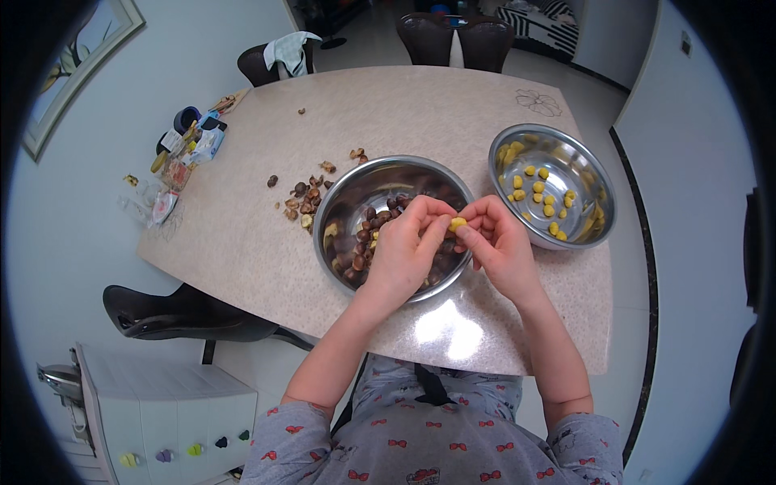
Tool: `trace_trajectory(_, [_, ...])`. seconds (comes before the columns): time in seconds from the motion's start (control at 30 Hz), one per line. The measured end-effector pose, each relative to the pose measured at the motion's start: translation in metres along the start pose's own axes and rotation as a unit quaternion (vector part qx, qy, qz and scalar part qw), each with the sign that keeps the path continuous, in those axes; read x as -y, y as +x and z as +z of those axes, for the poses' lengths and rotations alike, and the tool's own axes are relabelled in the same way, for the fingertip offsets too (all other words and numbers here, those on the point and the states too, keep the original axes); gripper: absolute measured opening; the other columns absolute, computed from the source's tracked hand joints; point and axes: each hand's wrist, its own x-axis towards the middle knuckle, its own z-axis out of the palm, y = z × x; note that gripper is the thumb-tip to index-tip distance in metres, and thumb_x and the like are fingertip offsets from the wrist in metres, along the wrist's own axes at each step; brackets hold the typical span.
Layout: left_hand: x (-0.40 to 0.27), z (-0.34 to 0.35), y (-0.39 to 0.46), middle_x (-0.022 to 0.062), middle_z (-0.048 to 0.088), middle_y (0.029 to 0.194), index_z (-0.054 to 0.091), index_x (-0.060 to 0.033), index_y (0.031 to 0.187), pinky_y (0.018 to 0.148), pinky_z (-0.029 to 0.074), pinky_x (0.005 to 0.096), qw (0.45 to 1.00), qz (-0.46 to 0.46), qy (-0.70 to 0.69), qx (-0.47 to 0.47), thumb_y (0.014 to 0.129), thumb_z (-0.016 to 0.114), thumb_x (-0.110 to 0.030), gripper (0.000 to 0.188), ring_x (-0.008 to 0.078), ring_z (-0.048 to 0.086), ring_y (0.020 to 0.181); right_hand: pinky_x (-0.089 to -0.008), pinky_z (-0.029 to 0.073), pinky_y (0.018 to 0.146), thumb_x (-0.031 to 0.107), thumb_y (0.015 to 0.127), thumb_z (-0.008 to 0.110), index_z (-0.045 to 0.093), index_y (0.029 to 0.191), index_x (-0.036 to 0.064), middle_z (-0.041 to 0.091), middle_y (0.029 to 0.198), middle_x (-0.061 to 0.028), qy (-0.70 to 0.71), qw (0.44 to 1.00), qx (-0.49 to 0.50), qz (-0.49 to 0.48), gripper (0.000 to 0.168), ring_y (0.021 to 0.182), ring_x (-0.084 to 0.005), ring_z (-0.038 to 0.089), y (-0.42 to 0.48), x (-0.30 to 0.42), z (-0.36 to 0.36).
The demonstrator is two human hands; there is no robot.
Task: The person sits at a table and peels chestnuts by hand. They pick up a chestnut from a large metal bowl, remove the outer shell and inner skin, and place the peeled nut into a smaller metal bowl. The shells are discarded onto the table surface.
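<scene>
Between the fingertips of my left hand (403,251) and my right hand (500,248) is a peeled yellow chestnut kernel (457,224). Both hands pinch it above the right side of a steel bowl (342,188). Brown unpeeled chestnuts (360,248) lie in that bowl, partly hidden under my left hand and forearm. To the right stands a second steel bowl (597,182), with several peeled yellow kernels (538,187) spread over its bottom. Broken chestnut shells (307,206) lie in a loose pile on the table, left of the first bowl.
The pale patterned table (388,103) carries jars, packets and a phone (213,123) along its left edge. A black chair (194,315) is tucked in at the left front, near a white cabinet (176,400). Dark chairs (454,42) stand at the far side.
</scene>
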Motion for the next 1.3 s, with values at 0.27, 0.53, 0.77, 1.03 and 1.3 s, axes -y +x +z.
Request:
trace_trajectory(0.27, [-0.003,0.002,-0.006,0.0091,0.075,0.094,0.062,0.0011,0.110,0.079,0.053,0.0269,0.999,0.030,0.034,-0.024,0.101,0.056,-0.005,0.012,0.0102,0.069,0.087,-0.0221,0.052,0.068,0.008,0.098,0.068,0.059,0.106,0.001,0.069,0.084,-0.0042,-0.048,0.998,-0.044,-0.016,0.014,0.076,-0.0075,0.067,-0.004,0.001,0.009])
trace_trajectory(0.53, [-0.004,0.003,-0.007,0.0085,0.075,0.092,0.062,0.0010,0.110,0.079,0.053,0.0255,0.999,0.013,0.035,-0.031,0.100,0.061,-0.007,0.013,0.0092,0.069,0.087,-0.0217,0.052,0.067,0.008,0.097,0.068,0.059,0.106,0.001,0.070,0.086,-0.0050,-0.006,0.999,-0.052,-0.013,0.015,0.076,-0.0079,0.067,-0.005,0.000,0.007])
trace_trajectory(0.77, [0.000,0.004,-0.008,0.0131,0.075,0.092,0.061,0.0025,0.104,0.073,0.057,0.0293,0.998,0.018,0.016,-0.049,0.098,0.064,-0.008,0.012,0.0170,0.075,0.087,-0.0233,0.054,0.064,0.008,0.095,0.070,0.059,0.105,0.001,0.071,0.089,-0.0072,-0.108,0.987,-0.083,-0.086,0.017,0.078,-0.0099,0.069,-0.008,-0.002,0.011])
trace_trajectory(1.03, [-0.001,0.008,-0.007,0.0106,0.074,0.089,0.059,0.0029,0.104,0.070,0.058,0.0266,0.998,0.025,0.011,-0.059,0.100,0.062,-0.006,0.010,0.0133,0.074,0.081,-0.0232,0.055,0.066,0.006,0.096,0.069,0.059,0.107,0.001,0.072,0.092,-0.0062,-0.090,0.988,-0.089,-0.089,0.016,0.081,-0.0100,0.070,-0.012,-0.002,0.014])
trace_trajectory(1.3, [-0.007,0.006,-0.009,0.0082,0.074,0.091,0.062,0.0031,0.106,0.073,0.056,0.0230,0.997,-0.023,-0.063,-0.031,0.101,0.062,-0.007,0.011,0.0098,0.071,0.083,-0.0215,0.055,0.067,0.005,0.098,0.066,0.059,0.108,0.001,0.071,0.095,-0.0059,0.060,0.997,-0.048,-0.014,0.013,0.086,-0.0094,0.070,-0.008,-0.004,0.008])
